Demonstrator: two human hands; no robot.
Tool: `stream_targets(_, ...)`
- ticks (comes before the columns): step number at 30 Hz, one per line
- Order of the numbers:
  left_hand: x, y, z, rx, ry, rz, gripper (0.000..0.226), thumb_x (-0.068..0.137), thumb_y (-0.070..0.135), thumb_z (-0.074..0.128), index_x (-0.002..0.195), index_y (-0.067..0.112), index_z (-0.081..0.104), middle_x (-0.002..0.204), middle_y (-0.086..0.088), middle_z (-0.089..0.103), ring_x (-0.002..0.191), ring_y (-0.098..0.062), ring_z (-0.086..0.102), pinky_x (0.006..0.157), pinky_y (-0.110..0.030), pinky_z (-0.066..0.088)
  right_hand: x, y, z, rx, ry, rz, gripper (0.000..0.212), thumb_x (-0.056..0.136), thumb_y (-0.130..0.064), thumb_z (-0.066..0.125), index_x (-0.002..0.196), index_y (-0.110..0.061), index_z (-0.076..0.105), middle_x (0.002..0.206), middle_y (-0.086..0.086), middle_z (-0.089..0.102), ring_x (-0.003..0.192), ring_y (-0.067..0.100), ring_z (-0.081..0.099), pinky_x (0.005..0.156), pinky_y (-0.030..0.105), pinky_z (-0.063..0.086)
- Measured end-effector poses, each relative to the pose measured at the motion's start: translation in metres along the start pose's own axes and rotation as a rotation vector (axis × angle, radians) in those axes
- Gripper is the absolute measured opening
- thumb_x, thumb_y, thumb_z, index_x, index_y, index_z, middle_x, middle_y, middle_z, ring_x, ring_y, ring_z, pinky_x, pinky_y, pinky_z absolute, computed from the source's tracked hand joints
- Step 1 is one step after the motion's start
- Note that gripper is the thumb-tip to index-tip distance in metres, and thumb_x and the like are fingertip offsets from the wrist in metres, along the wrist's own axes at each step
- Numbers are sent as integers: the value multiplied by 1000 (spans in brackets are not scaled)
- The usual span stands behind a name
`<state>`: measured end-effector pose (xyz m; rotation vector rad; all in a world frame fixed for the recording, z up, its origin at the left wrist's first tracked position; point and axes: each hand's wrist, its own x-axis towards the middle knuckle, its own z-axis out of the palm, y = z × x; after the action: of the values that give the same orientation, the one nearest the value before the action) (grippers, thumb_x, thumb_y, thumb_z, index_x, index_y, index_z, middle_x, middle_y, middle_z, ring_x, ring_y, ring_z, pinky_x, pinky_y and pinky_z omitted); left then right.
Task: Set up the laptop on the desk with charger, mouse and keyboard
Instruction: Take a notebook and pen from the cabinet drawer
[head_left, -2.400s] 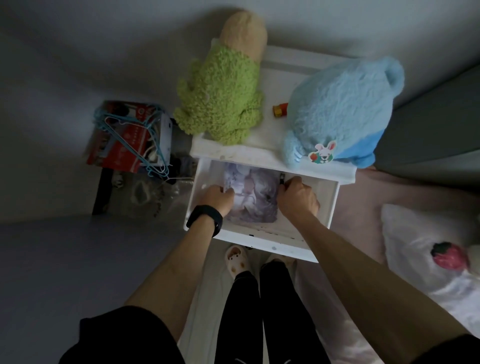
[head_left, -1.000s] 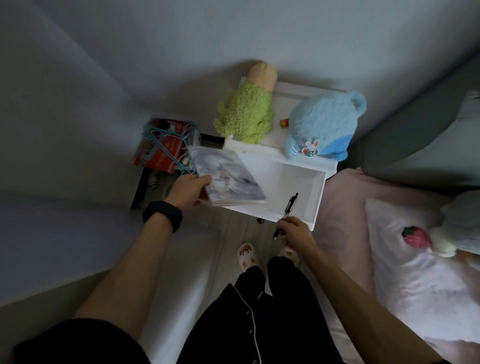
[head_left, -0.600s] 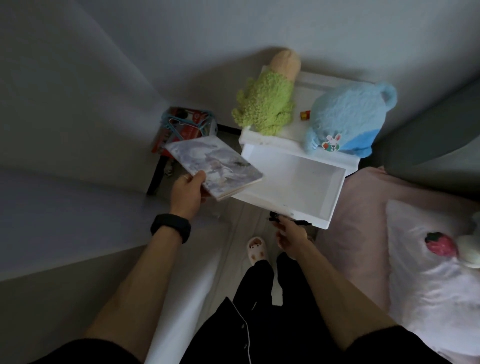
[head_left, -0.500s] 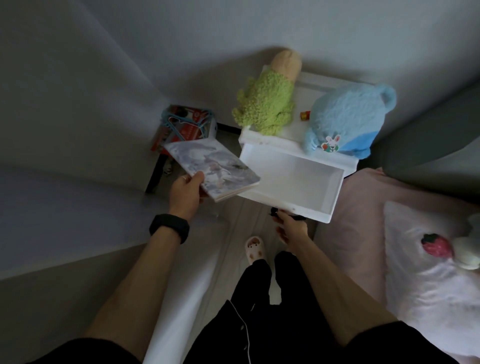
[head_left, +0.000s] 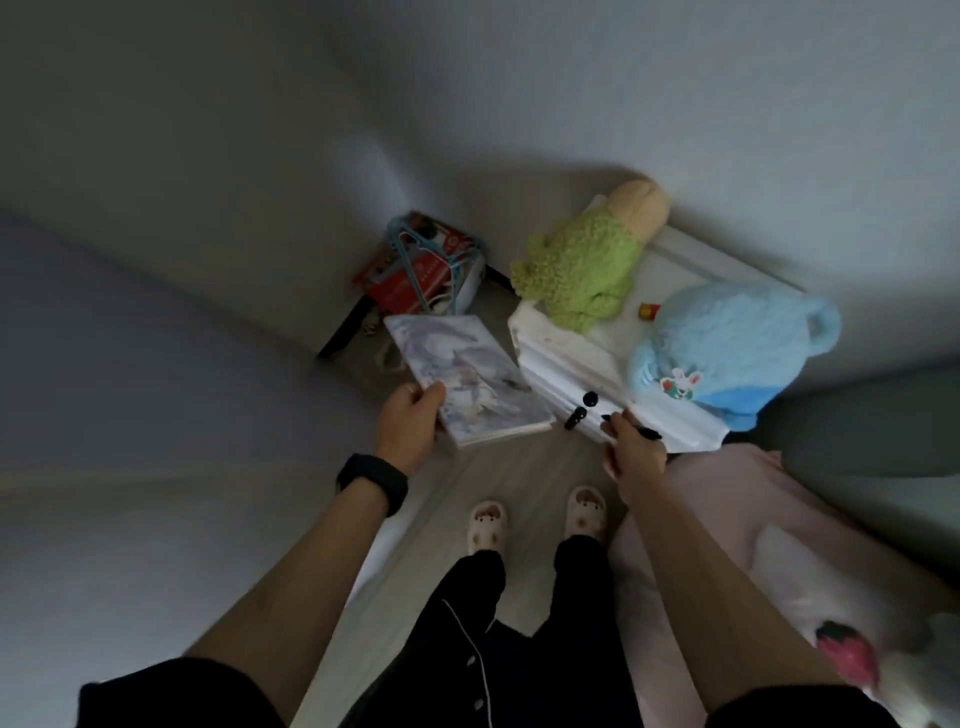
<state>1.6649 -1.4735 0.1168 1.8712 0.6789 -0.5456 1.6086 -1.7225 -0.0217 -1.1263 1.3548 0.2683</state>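
Note:
No laptop, charger, mouse or keyboard is in view. My left hand (head_left: 410, 431) grips a thin book with a pale illustrated cover (head_left: 467, 379) by its near corner, holding it flat above the floor to the left of a white nightstand (head_left: 566, 364). My right hand (head_left: 631, 447) holds a black pen (head_left: 649, 433) in curled fingers and touches the nightstand's drawer front (head_left: 675, 423), which sits pushed in. Black knobs (head_left: 589, 399) show on that front.
A green plush (head_left: 582, 270) and a blue plush (head_left: 727, 348) lie on the nightstand top. A red box with blue hangers (head_left: 421, 270) stands in the corner. A pink bed (head_left: 727, 519) is at the right, and a grey surface (head_left: 156, 467) at the left.
The drawer stood open and emptied half a second ago and is now pushed in, with my right hand and the pen against its front. My left hand still holds the book.

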Motion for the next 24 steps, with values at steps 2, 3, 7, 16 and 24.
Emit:
stream_targets(2,-11,-7,8,22,14,-21,26,98,30,53,87,7,58,88,-15,65,81,-33,64,77,-45,54,7,-6,-7,-49,-41,6,14,87,-34,71,81,-21,71,80,1,72,49,14,55,46,25,42)
stream_targets(3,-20,-11,12,22,24,-41,27,99,29,52,82,8,55,80,-11,61,75,-28,60,72,-40,52,7,-6,-11,-70,-71,10,16,90,-32,70,83,-18,71,81,2,71,47,13,52,42,22,39)
stream_targets(7,-47,-44,25,-13,81,-121,35,97,34,53,72,12,46,70,-7,54,67,-23,54,68,-41,47,-3,-12,-26,-192,-218,1,20,98,-23,63,100,-5,70,81,4,70,37,8,48,30,16,29)
stream_targets(16,-111,-159,21,-233,221,-376,41,91,40,54,85,1,62,77,-15,66,67,-27,59,65,-37,45,-44,-5,-35,-700,-395,-77,33,98,-22,63,71,-5,70,59,5,67,48,17,49,48,27,38)
stream_targets(24,-212,-283,-28,-496,514,-531,42,78,44,52,81,4,62,74,-10,65,70,-28,59,68,-42,49,-129,89,30,-1188,-679,-269,39,97,-21,62,61,-7,66,61,8,62,53,16,50,49,27,35)
